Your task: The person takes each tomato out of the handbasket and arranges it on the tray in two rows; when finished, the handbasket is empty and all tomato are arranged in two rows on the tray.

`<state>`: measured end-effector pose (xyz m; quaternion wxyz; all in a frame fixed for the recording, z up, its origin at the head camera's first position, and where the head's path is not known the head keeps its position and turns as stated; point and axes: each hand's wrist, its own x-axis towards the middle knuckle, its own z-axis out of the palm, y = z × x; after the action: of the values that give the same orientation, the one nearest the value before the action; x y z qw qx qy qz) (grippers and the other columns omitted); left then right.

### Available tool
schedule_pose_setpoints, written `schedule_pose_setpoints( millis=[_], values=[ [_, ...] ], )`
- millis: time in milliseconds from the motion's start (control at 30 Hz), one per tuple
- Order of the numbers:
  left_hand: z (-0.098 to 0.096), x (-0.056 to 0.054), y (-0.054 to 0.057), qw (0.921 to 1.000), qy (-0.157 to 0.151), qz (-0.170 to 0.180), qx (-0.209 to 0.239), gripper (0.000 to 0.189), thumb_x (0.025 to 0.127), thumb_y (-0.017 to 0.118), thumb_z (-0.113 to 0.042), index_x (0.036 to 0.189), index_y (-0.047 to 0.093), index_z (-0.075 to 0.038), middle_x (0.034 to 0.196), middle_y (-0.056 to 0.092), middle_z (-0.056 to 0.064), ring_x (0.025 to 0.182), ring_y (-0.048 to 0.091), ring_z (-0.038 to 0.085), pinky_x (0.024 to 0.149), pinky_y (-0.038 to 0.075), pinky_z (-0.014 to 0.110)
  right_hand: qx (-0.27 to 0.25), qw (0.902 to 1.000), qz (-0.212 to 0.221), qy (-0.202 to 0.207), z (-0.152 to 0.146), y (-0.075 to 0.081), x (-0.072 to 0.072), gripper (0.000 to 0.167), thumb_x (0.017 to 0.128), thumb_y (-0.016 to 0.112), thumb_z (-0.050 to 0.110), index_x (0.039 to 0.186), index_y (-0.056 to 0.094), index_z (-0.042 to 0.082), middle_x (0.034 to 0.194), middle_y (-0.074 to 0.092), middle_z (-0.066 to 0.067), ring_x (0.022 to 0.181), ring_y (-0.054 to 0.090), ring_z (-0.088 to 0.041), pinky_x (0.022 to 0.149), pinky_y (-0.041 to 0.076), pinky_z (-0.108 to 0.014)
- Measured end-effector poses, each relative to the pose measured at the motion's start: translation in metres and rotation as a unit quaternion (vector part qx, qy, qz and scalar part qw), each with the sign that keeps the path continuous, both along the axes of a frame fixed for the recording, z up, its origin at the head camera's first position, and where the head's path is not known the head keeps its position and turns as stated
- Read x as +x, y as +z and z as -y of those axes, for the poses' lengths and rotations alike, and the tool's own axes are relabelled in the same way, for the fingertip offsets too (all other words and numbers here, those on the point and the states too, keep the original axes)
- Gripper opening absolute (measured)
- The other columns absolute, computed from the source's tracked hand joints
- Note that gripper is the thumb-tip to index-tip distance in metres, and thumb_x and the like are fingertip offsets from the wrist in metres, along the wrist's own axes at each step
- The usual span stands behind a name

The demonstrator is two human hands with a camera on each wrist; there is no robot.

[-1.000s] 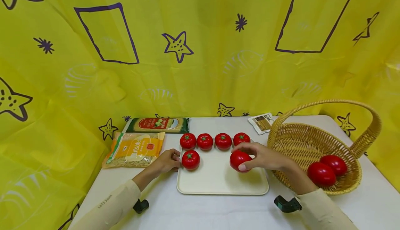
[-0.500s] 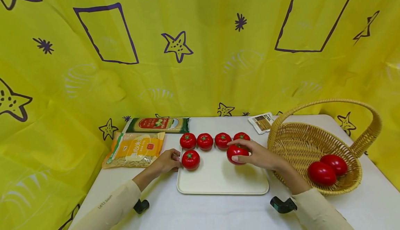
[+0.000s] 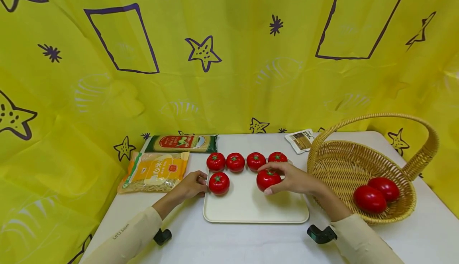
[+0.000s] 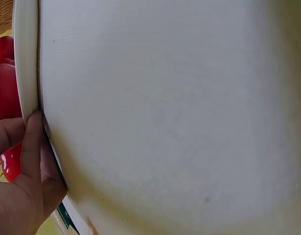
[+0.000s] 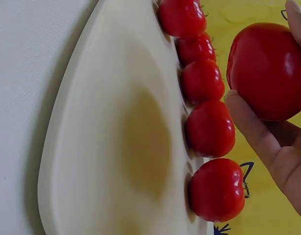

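Note:
My right hand (image 3: 295, 179) grips a red tomato (image 3: 268, 180) with a green stem, thumb on its near side and fingers on its far side. In the right wrist view this tomato (image 5: 268, 71) is held above the cream tray (image 5: 67, 161), whose surface carries a shadow. My left hand (image 3: 191, 184) pinches the left rim of the tray (image 3: 254, 221); the left wrist view shows its fingertips (image 4: 34, 120) at that rim. Beside it on the tray sits one tomato (image 3: 219, 183), and several more, such as this tomato (image 3: 235, 163), line the back.
To the right stands a wicker basket (image 3: 337, 168) with a tall handle, two red tomatoes (image 3: 370, 199) inside. A yellow bag (image 3: 154, 172) and a green packet (image 3: 181, 143) lie at the left. A small white sachet (image 3: 300, 141) is behind; a yellow curtain (image 3: 233, 96) hangs at the back.
My right hand has carried its tomato leftward over the tray, and the tomato has turned so its green stem shows on top. The left hand has stayed at the tray's rim.

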<state>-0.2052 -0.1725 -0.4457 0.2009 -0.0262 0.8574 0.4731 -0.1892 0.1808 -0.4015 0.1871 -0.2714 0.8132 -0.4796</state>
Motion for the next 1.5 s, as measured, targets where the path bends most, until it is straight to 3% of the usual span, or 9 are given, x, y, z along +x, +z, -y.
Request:
schedule_pose_setpoints(
  millis=[300,633,933,1267,1500],
  values=[
    [0.0,0.0,-0.001,1.0,0.003,-0.002,0.007,0.038,0.084,0.07,0.005,0.119,0.056,0.004,0.091,0.054,0.01,0.075,0.057,0.019,0.068,0.062,0.028,0.0,0.9997,-0.025,-0.002,0.008,-0.003,-0.002,0.051,0.091,0.074,0.026,0.134,0.057,0.005,0.116,0.064,-0.013,0.103,0.059,-0.026,0.081,0.057,-0.031],
    [0.0,-0.001,-0.005,0.9993,0.011,-0.017,0.031,0.039,0.08,0.069,0.007,0.116,0.056,0.006,0.088,0.055,0.009,0.07,0.056,0.017,0.065,0.062,0.028,0.005,0.9997,-0.009,-0.023,0.014,-0.006,0.0,0.057,0.083,0.081,0.028,0.132,0.058,0.011,0.128,0.056,-0.016,0.11,0.057,-0.03,0.087,0.054,-0.038],
    [0.002,0.002,-0.001,0.9992,0.003,0.0,0.041,0.037,0.086,0.068,0.005,0.12,0.055,0.008,0.092,0.056,0.011,0.074,0.059,0.018,0.069,0.063,0.031,0.002,0.9996,-0.021,-0.018,0.02,-0.01,0.0,0.044,0.091,0.073,0.028,0.13,0.06,0.012,0.123,0.062,-0.013,0.11,0.058,-0.028,0.091,0.052,-0.039],
    [0.002,0.002,-0.003,0.9988,0.01,0.003,0.048,0.033,0.09,0.064,0.004,0.121,0.056,0.007,0.093,0.058,0.011,0.076,0.06,0.017,0.068,0.062,0.028,0.007,0.9999,0.003,-0.015,0.026,-0.012,-0.002,0.053,0.083,0.079,0.029,0.13,0.059,0.013,0.125,0.06,-0.012,0.11,0.058,-0.027,0.09,0.052,-0.036],
    [0.003,0.003,-0.002,0.9985,0.01,0.004,0.053,0.037,0.087,0.066,0.005,0.122,0.056,0.008,0.093,0.058,0.011,0.075,0.061,0.018,0.07,0.062,0.029,0.005,0.9997,-0.019,-0.017,0.03,-0.015,-0.003,0.052,0.091,0.073,0.03,0.135,0.058,0.007,0.13,0.061,-0.012,0.115,0.056,-0.028,0.096,0.05,-0.044]
  ],
)
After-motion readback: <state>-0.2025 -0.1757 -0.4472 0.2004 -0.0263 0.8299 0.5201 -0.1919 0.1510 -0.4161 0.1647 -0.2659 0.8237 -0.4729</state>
